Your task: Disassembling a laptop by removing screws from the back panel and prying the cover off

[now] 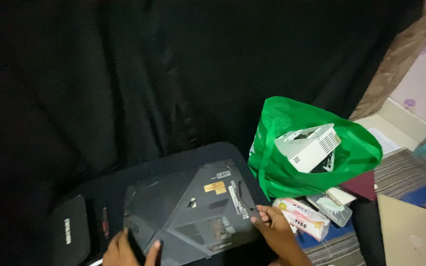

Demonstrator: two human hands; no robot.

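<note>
A black laptop lies bottom side up on a low black-covered table, its underside showing vents and stickers. My left hand grips the laptop's near left corner, thumb over the edge. At the right edge of the laptop my right hand holds it, fingers resting on the underside. Both hands are partly cut off by the bottom of the frame.
A green bag with a white perforated metal box inside stands right of the table. Small packets and a clear plastic case lie beside it. A black pad sits at left. Black cloth hangs behind.
</note>
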